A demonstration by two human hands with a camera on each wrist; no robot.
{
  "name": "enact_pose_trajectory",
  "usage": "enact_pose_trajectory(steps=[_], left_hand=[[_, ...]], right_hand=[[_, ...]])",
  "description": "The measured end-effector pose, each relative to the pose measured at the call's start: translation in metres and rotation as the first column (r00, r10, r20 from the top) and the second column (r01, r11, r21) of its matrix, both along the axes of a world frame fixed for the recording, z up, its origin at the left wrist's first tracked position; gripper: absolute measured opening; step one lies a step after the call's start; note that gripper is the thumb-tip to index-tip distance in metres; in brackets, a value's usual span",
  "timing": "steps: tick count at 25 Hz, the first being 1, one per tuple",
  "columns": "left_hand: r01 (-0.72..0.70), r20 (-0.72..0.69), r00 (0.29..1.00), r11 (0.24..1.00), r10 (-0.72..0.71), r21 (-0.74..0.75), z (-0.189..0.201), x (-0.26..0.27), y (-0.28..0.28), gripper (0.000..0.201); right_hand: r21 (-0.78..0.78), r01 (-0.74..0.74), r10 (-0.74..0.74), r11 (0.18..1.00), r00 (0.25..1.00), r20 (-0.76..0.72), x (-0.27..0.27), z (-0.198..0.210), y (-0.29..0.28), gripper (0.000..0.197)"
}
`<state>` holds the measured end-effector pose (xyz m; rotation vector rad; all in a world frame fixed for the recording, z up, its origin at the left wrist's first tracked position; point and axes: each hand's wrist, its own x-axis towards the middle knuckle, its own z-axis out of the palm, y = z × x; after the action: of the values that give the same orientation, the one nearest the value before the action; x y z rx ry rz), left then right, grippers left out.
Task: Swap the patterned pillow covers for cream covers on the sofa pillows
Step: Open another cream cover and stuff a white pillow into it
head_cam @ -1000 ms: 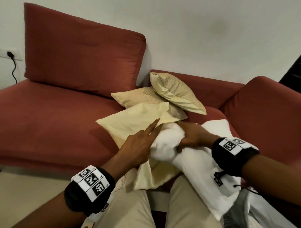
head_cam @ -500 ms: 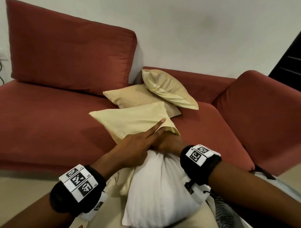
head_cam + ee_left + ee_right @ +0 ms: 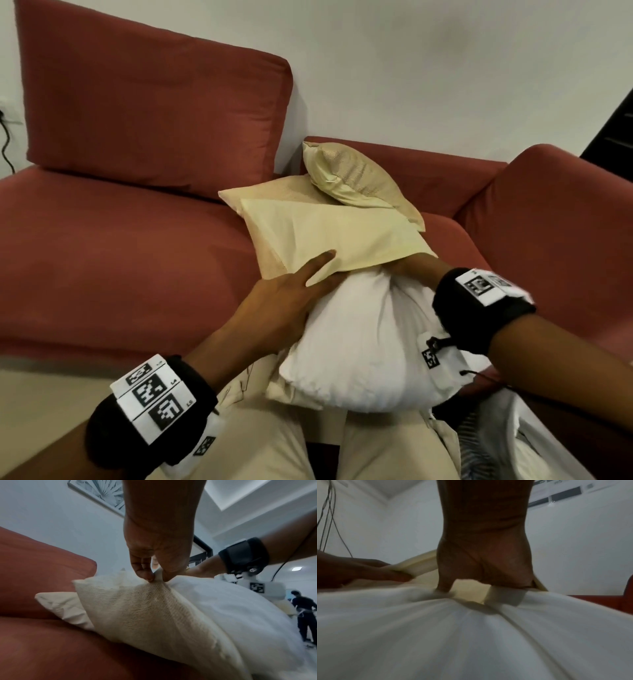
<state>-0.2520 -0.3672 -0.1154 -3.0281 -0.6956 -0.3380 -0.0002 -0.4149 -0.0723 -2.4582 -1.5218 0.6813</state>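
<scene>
A bare white pillow insert (image 3: 363,346) lies across the person's lap at the near edge of a red sofa (image 3: 120,274), its far end bunched and now tucked under the open mouth of a cream cover (image 3: 329,236) that lies flat on the seat just beyond it. A second ago that end of the insert lay in plain view to the right of the cover; it has since been swung in front of the opening and pushed in, so the filling of this cover appears to be under way, with most of the insert still outside. The left hand (image 3: 287,301) holds the near edge of the cover, the thumb and a curled finger pinching the woven fabric at the opening (clearest in the left wrist view), while one finger lies straight along the top of the cover. The right hand (image 3: 411,270) is closed round the gathered neck of the insert and reaches under the cover's lip, its fingertips hidden inside. Farther back on the seat, two pillows already in cream covers (image 3: 352,178) rest one upon the other, touching the far edge of the flat cover, against the red back cushion (image 3: 154,113).
</scene>
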Motion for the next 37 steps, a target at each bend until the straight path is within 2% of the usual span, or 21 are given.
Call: enact_pose_trajectory(steps=[1, 2, 4, 6, 8, 9, 11, 12, 13, 16, 17, 19, 20, 22, 25, 28, 29, 31, 33, 37], left_hand=[[-0.036, -0.033, 0.999, 0.999, 0.036, -0.013, -0.004, 0.002, 0.002, 0.081], [-0.068, -0.072, 0.995, 0.997, 0.066, -0.025, -0.013, 0.003, 0.004, 0.082], [-0.135, -0.167, 0.979, 0.984, 0.115, -0.114, -0.031, 0.002, 0.011, 0.084], [-0.179, -0.205, 0.969, 0.968, 0.142, -0.178, -0.039, 0.001, 0.020, 0.082], [-0.182, -0.150, 0.977, 0.957, 0.150, -0.227, -0.045, 0.002, 0.026, 0.080], [-0.168, -0.114, 0.983, 0.956, 0.144, -0.242, -0.048, 0.001, 0.030, 0.080], [-0.135, -0.017, 0.991, 0.950, 0.136, -0.281, -0.054, 0.001, 0.037, 0.081], [-0.105, 0.044, 0.991, 0.941, 0.126, -0.323, -0.057, 0.001, 0.040, 0.081], [-0.055, 0.128, 0.985, 0.917, 0.114, -0.394, -0.061, 0.001, 0.044, 0.078], [0.067, 0.376, 0.902, 0.792, 0.211, -0.607, -0.058, -0.002, 0.052, 0.063], [0.040, 0.405, 0.877, 0.800, 0.260, -0.599, -0.055, -0.003, 0.052, 0.054], [-0.126, 0.420, 0.835, 0.866, 0.355, -0.483, -0.047, -0.008, 0.047, 0.032], [-0.210, 0.404, 0.827, 0.883, 0.390, -0.421, -0.042, -0.011, 0.042, 0.029], [-0.315, 0.285, 0.858, 0.876, 0.427, -0.365, -0.034, -0.013, 0.028, 0.036], [-0.355, 0.157, 0.901, 0.896, 0.404, -0.265, -0.024, -0.010, 0.014, 0.033], [-0.266, 0.164, 0.944, 0.954, 0.287, -0.137, -0.011, -0.009, 0.010, 0.031], [-0.218, 0.113, 0.966, 0.967, 0.233, -0.134, -0.009, -0.008, 0.010, 0.029], [-0.163, -0.076, 0.985, 0.982, 0.156, -0.094, -0.009, -0.007, 0.010, 0.036], [-0.179, -0.246, 0.954, 0.984, 0.173, -0.004, -0.013, -0.003, 0.007, 0.050], [-0.282, -0.451, 0.839, 0.952, 0.303, 0.116, -0.024, 0.001, 0.001, 0.042]], right_hand=[[0.027, -0.039, 0.040, 0.999, 0.999, -0.013, -0.003, -0.011, 0.001, 0.056], [0.051, -0.089, 0.089, 0.995, 0.996, -0.008, -0.012, -0.020, -0.002, 0.070], [0.012, -0.156, 0.154, 0.988, 0.980, 0.128, -0.033, -0.042, -0.012, 0.105], [-0.082, -0.196, 0.209, 0.977, 0.957, 0.203, -0.055, -0.061, -0.029, 0.106], [-0.034, -0.329, 0.329, 0.944, 0.926, 0.183, -0.073, -0.064, -0.061, 0.109], [-0.029, -0.423, 0.420, 0.906, 0.887, 0.192, -0.085, -0.062, -0.078, 0.118], [-0.113, -0.588, 0.590, 0.801, 0.743, 0.317, -0.100, -0.070, -0.095, 0.137], [-0.146, -0.614, 0.615, 0.775, 0.682, 0.397, -0.102, -0.077, -0.094, 0.140], [-0.141, -0.601, 0.592, 0.786, 0.668, 0.452, -0.100, -0.081, -0.088, 0.136], [0.093, -0.536, 0.450, 0.839, 0.780, 0.434, -0.072, -0.068, -0.060, 0.109], [0.194, -0.484, 0.388, 0.853, 0.838, 0.383, -0.061, -0.061, -0.053, 0.102], [0.381, -0.346, 0.249, 0.857, 0.927, 0.282, -0.043, -0.051, -0.038, 0.090], [0.446, -0.290, 0.191, 0.847, 0.948, 0.254, -0.037, -0.046, -0.032, 0.085], [0.506, -0.223, 0.117, 0.833, 0.966, 0.232, -0.031, -0.039, -0.022, 0.077], [0.507, -0.182, 0.067, 0.843, 0.969, 0.236, -0.034, -0.024, -0.010, 0.069], [0.500, -0.173, 0.045, 0.848, 0.965, 0.257, -0.041, -0.016, -0.001, 0.066], [0.503, -0.167, 0.041, 0.848, 0.967, 0.253, -0.042, -0.015, 0.001, 0.065], [0.498, -0.165, 0.039, 0.851, 0.966, 0.255, -0.043, -0.015, 0.002, 0.065], [0.481, -0.170, 0.047, 0.860, 0.965, 0.257, -0.045, -0.014, 0.001, 0.065], [0.442, -0.236, 0.092, 0.865, 0.942, 0.323, -0.058, -0.023, 0.003, 0.063]])
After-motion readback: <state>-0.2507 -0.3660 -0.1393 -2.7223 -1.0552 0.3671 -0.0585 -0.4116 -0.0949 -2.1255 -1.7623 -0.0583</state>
